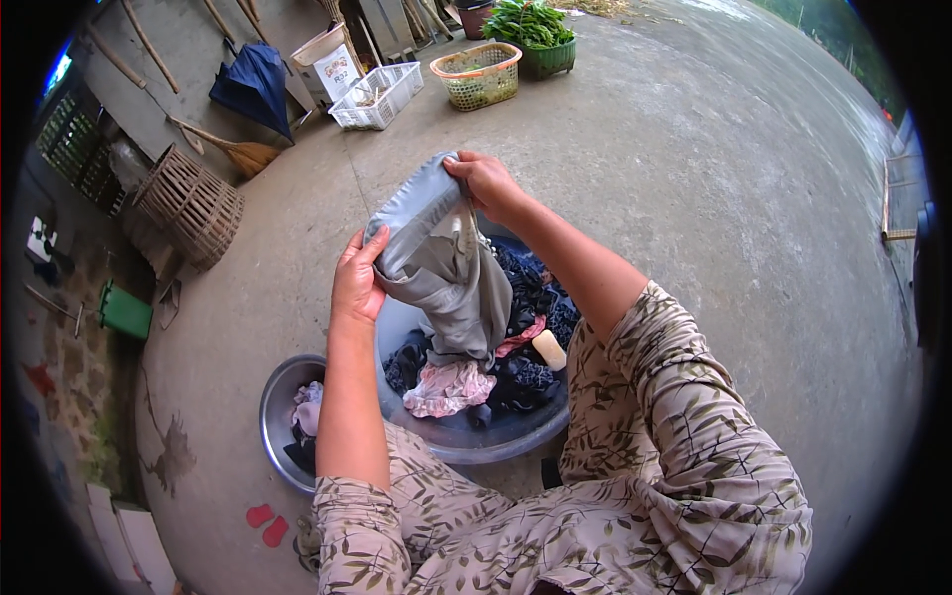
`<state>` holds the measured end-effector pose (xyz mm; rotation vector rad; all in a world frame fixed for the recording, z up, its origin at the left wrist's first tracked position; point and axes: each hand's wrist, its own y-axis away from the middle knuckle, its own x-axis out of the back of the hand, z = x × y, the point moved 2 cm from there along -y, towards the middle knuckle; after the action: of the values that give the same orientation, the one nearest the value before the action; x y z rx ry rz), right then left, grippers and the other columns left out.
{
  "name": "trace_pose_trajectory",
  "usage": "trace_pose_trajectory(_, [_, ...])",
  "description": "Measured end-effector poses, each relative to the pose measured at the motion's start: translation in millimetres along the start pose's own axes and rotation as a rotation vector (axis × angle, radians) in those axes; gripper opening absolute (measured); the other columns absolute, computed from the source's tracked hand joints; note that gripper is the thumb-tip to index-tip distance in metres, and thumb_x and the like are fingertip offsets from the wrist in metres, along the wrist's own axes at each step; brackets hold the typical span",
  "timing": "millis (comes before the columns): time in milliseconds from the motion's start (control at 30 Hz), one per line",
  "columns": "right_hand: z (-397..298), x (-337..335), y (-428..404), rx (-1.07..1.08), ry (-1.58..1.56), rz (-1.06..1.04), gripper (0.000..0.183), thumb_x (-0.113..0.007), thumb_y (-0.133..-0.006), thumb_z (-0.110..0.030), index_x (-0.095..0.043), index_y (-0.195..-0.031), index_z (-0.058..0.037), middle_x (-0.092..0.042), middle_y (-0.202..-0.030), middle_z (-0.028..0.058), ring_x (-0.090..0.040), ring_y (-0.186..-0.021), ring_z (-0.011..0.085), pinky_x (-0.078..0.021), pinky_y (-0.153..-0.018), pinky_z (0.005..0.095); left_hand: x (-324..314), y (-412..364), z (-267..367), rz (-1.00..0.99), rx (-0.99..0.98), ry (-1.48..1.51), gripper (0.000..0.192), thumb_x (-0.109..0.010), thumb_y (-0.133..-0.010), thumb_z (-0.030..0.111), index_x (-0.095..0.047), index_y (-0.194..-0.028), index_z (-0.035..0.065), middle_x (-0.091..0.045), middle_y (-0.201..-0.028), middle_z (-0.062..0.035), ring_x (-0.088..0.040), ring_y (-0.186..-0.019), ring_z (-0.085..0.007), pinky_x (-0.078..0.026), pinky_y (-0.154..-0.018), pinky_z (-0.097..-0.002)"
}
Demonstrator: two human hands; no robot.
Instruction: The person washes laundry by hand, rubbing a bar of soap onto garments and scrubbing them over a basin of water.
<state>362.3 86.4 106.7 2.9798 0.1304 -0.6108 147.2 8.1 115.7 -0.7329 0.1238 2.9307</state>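
Note:
A grey cloth garment (468,309) hangs between my two hands, its wide band stretched at the top and its lower folds down in a large basin (476,450). My left hand (359,275) grips the near end of the band with the thumb on top. At the far end my right hand (483,182) pinches the same band. Dark patterned clothes (524,383) lie wet in the basin, with a pale pink frilled cloth (450,388) in front. On the dark clothes rests a cream bar of soap (549,349), beside a strip of red-pink cloth (520,338).
Left of the basin stands a metal bowl (269,416) with a few clothes; red insoles (268,524) lie near it. Along the wall are a wicker basket (192,204), a broom (242,152), a blue umbrella (256,85), a white crate (379,97) and a yellow basket (476,78).

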Motion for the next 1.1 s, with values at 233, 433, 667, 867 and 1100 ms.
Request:
trace_pose_trajectory(233, [-8.0, -9.8, 12.2, -0.21, 0.181, -0.308, 0.041, -0.072, -0.082, -0.038, -0.063, -0.103, -0.0038, -0.065, -0.086, 0.0051, -0.061, -0.074, 0.0146, -0.049, -0.067, 0.0287, -0.9, 6.0, 8.9, -0.042, 0.023, 0.053, 0.025, -0.054, -0.086, -0.002, -0.061, -0.11, 0.0001, -0.065, -0.105, -0.0109, -0.061, -0.097, -0.0182, -0.048, -0.088, -0.0305])
trace_pose_trajectory(433, [-12.9, -27.3, 35.3, -0.101, 0.745, -0.459, 0.036, -0.076, -0.078, -0.032, -0.071, -0.094, 0.0002, -0.069, -0.084, 0.0054, -0.061, -0.078, 0.0135, -0.048, -0.074, 0.0269, 6.0, -1.1, 2.1, -0.048, -0.043, -0.015, 0.033, -0.05, -0.082, -0.007, -0.057, -0.115, -0.0026, -0.064, -0.103, -0.0106, -0.061, -0.095, -0.0167, -0.048, -0.087, -0.0271])
trace_pose_trajectory(667, [-0.8, -48.6, 33.1, 0.012, 0.471, -0.345, 0.03, -0.072, -0.083, -0.029, -0.071, -0.094, -0.0008, -0.065, -0.08, 0.0021, -0.055, -0.071, 0.0104, -0.0437, -0.065, 0.0259, 18.7, -13.9, -30.5, 0.077, -0.314, -1.18, 0.023, -0.051, -0.077, 0.001, -0.061, -0.098, -0.0005, -0.063, -0.077, -0.006, -0.06, -0.061, -0.014, -0.051, -0.058, -0.0283])
trace_pose_trajectory(867, [-7.3, -33.4, 29.0, 0.13, 0.492, -0.091, 0.033, -0.07, -0.085, -0.032, -0.07, -0.093, 0.0005, -0.063, -0.076, 0.0004, -0.053, -0.07, 0.0083, -0.0443, -0.065, 0.0266, 15.9, -12.7, -41.8, 0.121, 0.082, -1.012, 0.016, -0.05, -0.087, 0.008, -0.058, -0.098, -0.0002, -0.063, -0.077, -0.0099, -0.063, -0.059, -0.0193, -0.054, -0.053, -0.0315])
trace_pose_trajectory(1100, [-3.5, -33.1, 24.6, 0.29, 0.281, -0.121, 0.026, -0.065, -0.09, -0.031, -0.067, -0.085, -0.0052, -0.059, -0.072, -0.0049, -0.048, -0.059, 0.003, -0.0353, -0.05, 0.0211, 18.2, -13.5, -32.9, 0.202, 0.127, -0.044, 0.015, -0.044, -0.094, 0.013, -0.055, -0.096, 0.0028, -0.063, -0.087, -0.0152, -0.064, -0.091, -0.0306, -0.052, -0.087, -0.0468])
